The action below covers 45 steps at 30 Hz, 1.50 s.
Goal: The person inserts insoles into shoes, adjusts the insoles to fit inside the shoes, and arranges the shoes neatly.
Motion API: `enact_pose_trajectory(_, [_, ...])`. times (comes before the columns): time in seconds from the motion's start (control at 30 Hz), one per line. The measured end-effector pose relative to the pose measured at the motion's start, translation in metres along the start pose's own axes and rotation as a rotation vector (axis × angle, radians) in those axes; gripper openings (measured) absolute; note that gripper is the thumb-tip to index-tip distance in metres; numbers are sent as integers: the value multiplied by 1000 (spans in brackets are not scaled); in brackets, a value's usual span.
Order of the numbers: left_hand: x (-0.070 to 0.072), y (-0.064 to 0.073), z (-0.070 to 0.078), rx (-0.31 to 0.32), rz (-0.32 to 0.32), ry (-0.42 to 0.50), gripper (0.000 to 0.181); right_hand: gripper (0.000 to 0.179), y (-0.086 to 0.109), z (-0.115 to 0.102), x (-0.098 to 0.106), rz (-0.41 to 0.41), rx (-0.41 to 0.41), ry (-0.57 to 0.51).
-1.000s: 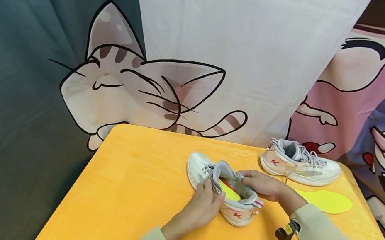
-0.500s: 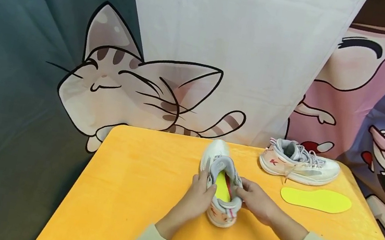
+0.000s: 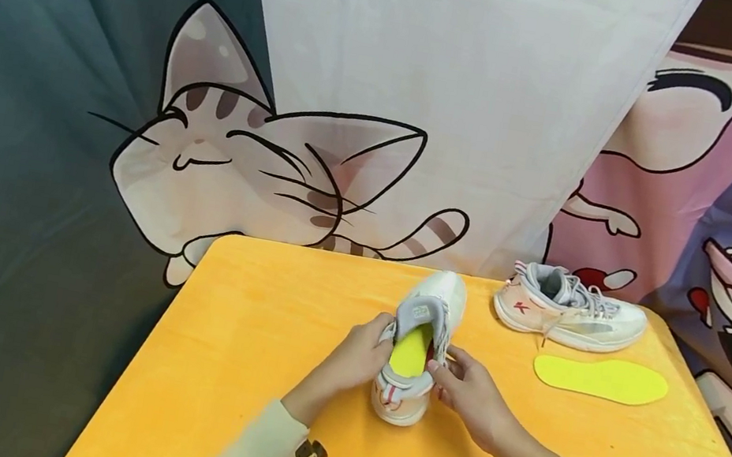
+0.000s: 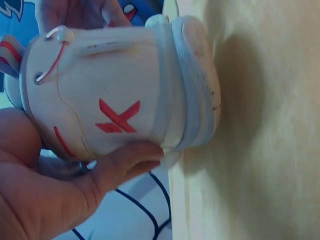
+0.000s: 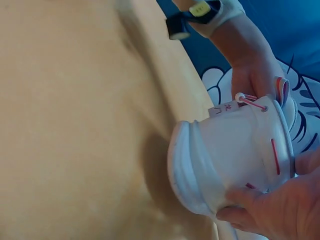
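Observation:
A white sneaker (image 3: pixel 400 408) stands toe-forward between my two hands in the head view, its opening facing up. Inside it lies a bright yellow insole (image 3: pixel 411 353), with a strip of red beside it. My left hand (image 3: pixel 351 358) grips the sneaker's left side near the collar. On the other side my right hand (image 3: pixel 474 399) holds it, thumb on the collar. In the left wrist view the sneaker's heel (image 4: pixel 110 85) carries a red K-like mark. A shadow lies beside the sole; whether the sole touches the table cannot be told.
The second white sneaker (image 3: pixel 571 313) sits at the back right of the yellow table (image 3: pixel 245 353), toe to the right. In front of it a loose yellow insole (image 3: pixel 601 379) lies flat. Behind the table hangs a printed cloth (image 3: pixel 500 106) with a cartoon cat.
The held sneaker has turned clockwise, its toe swinging from far left to forward and slightly right. My right hand has moved from the far side of its opening to the right side.

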State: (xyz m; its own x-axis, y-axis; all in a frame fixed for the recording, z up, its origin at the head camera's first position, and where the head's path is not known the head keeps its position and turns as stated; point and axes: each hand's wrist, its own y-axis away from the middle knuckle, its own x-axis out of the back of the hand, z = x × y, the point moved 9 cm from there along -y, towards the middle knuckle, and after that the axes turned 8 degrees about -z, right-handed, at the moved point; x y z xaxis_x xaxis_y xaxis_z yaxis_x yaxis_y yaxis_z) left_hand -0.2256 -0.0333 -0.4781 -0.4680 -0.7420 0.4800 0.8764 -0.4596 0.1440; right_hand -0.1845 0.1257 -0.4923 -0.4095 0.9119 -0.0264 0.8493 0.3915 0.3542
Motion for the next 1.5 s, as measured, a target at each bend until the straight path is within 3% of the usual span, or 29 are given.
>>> enact_pose_trajectory(0.2, [14, -10, -2, -80, -76, -75, 27, 63, 6, 5, -3, -10, 20, -77])
enact_pose_trajectory(0.47, [26, -27, -4, -146, -242, -76, 30, 58, 10, 8, -6, -43, 72, -121])
enact_pose_trajectory(0.63, [29, -37, -11, -158, -338, -66, 33, 61, 8, 14, -15, -124, 92, -148])
enact_pose_trajectory(0.9, [27, -46, -23, -157, -402, -24, 35, 65, 4, 26, -25, -184, 82, -150])
enact_pose_trajectory(1.1, [25, -49, -26, -123, -375, -30, 36, 63, 1, 34, -21, -187, 66, -50])
enact_pose_trajectory(1.23, [27, -46, -26, -98, -313, -25, 40, 57, 0, 33, -10, -217, 82, 60])
enact_pose_trajectory(1.4, [36, -33, -35, 2, -172, -5, 49, 46, 2, 13, 4, -264, 157, 288])
enact_pose_trajectory(1.5, [42, -21, -39, 68, -104, -3, 54, 35, 7, -7, 14, -247, 195, 476])
